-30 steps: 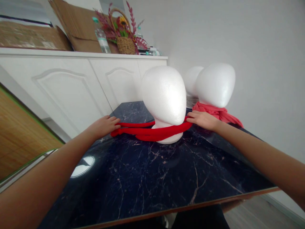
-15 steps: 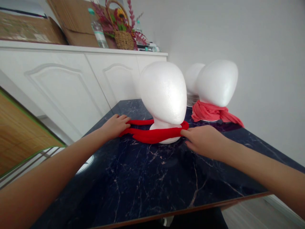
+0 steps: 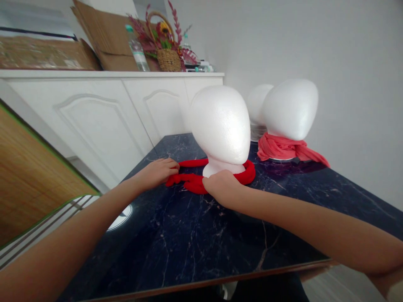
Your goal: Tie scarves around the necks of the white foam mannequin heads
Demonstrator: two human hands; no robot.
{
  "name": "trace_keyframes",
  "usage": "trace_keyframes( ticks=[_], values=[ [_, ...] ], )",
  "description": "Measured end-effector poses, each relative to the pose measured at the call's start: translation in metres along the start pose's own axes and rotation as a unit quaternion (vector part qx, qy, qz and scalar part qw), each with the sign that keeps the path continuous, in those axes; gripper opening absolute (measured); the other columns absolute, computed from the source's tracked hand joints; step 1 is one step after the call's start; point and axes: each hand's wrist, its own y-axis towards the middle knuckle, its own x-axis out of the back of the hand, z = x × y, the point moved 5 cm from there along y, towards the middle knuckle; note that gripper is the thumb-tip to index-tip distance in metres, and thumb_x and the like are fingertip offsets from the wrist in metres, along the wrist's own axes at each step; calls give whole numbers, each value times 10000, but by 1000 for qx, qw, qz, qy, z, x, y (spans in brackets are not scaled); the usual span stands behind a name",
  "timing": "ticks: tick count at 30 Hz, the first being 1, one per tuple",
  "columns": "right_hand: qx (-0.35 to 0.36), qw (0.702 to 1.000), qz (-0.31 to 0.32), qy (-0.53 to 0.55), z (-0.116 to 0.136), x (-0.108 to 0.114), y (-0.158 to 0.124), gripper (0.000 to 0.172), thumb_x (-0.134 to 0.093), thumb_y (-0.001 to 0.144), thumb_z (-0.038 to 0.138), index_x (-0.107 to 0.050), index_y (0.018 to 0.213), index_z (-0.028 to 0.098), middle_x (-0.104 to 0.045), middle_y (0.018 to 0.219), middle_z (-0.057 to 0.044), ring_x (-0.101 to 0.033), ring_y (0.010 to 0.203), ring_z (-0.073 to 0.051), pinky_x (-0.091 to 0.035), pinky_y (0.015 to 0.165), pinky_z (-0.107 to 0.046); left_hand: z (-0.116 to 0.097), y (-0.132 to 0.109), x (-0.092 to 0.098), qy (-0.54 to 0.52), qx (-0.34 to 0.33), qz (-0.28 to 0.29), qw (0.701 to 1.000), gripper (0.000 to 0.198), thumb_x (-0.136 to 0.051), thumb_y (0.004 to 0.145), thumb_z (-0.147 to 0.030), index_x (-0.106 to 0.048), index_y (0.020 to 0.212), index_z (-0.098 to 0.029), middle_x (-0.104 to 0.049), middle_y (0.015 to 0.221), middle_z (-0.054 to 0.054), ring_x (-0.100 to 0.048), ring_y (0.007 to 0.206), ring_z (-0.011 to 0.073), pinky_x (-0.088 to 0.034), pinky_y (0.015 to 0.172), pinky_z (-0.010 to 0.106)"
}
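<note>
A white foam mannequin head (image 3: 222, 126) stands on the dark marbled table (image 3: 195, 239). A red scarf (image 3: 248, 173) lies looped around its base. My left hand (image 3: 159, 171) rests on the table at the scarf's left end, fingers curled on the cloth. My right hand (image 3: 220, 187) is closed on the scarf in front of the head's base. Behind to the right stands a second foam head (image 3: 291, 110) with a coral scarf (image 3: 280, 147) around its neck, and a third head (image 3: 256, 102) shows partly behind it.
A white cabinet (image 3: 103, 113) runs along the left wall, bearing cardboard (image 3: 100, 33), a water bottle (image 3: 137, 48) and a flower basket (image 3: 166, 48). A round light reflection (image 3: 121, 214) shows on the table's left. The table's front edge is close to me.
My right hand has moved from the right side of the head's base round to its front, drawing the red scarf along. My left hand has slid a little rightward toward the base.
</note>
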Motion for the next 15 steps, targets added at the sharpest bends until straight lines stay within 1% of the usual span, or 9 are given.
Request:
trace_keyframes(
  ticks=[2, 4, 8, 12, 15],
  values=[
    [-7, 1000, 10, -11, -5, 2, -14, 256, -475, 882, 10, -696, 970, 106, -735, 846, -168, -711, 787, -260, -429, 560, -292, 5, -2, -3, 1, -5, -2, 1000, 231, -519, 900, -97, -701, 976, -219, -670, 1163, 66, -583, 1090, 211, -438, 894, 319],
    [-6, 1000, 8, -14, -12, 4, -32, 236, -501, 892, 55, -684, 1009, 146, -736, 840, -132, -705, 776, -260, -404, 560, -291, 12, -3, -6, 18, -10, -6, 1000, 220, -526, 902, -97, -706, 945, -216, -674, 1140, 67, -583, 1069, 216, -438, 865, 317],
    [3, 1000, 2, 6, -36, 10, -74, 194, -528, 902, 133, -654, 1019, 224, -723, 814, -49, -689, 758, -224, -345, 572, -276, 28, -2, -18, 83, -10, 12, 996, 218, -526, 913, -115, -710, 982, -208, -679, 1084, 82, -581, 1059, 226, -442, 837, 316],
    [-8, 998, 48, 31, -67, 15, -115, 110, -557, 877, 132, -605, 901, 227, -686, 789, 0, -657, 715, -179, -337, 584, -268, 41, -1, -28, 116, 16, 28, 993, 235, -512, 912, -106, -714, 993, -196, -669, 1152, 94, -584, 1075, 246, -453, 828, 336],
    [-36, 996, 51, 69, -90, 19, -143, 109, -538, 884, 130, -577, 866, 231, -679, 823, 9, -652, 742, -166, -375, 600, -256, 41, 2, -30, 129, 25, 13, 991, 299, -491, 899, -76, -714, 1033, -223, -635, 1263, 86, -566, 1135, 259, -447, 838, 352]
  ],
)
